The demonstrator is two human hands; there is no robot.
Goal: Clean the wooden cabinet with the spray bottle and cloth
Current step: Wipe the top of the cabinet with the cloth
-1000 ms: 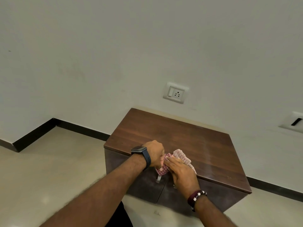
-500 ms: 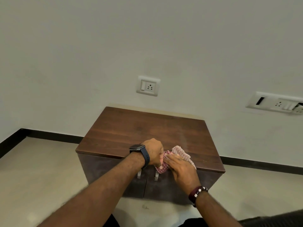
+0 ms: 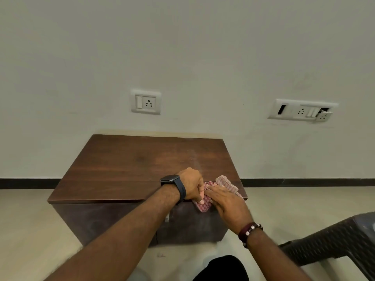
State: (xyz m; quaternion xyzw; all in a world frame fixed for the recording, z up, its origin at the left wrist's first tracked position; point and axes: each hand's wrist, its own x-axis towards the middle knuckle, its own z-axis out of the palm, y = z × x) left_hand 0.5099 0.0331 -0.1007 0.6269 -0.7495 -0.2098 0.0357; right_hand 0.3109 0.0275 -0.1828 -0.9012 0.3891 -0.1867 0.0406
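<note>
While both hands sit at the front edge of the wooden cabinet, left hand gripping the checked cloth and right hand pressing it flat, wiping looks mid-way, no spray bottle visible.

A plain pale wall is filling most of the view, lit evenly and softly. A white switch and socket plate is sitting on it at the middle, and a longer socket panel is hanging to the right, one end cover tilting loose. A dark skirting strip is running along the base of the wall. Glossy cream floor tiles are spreading below. A dark woven plastic chair is showing at the lower right.
</note>
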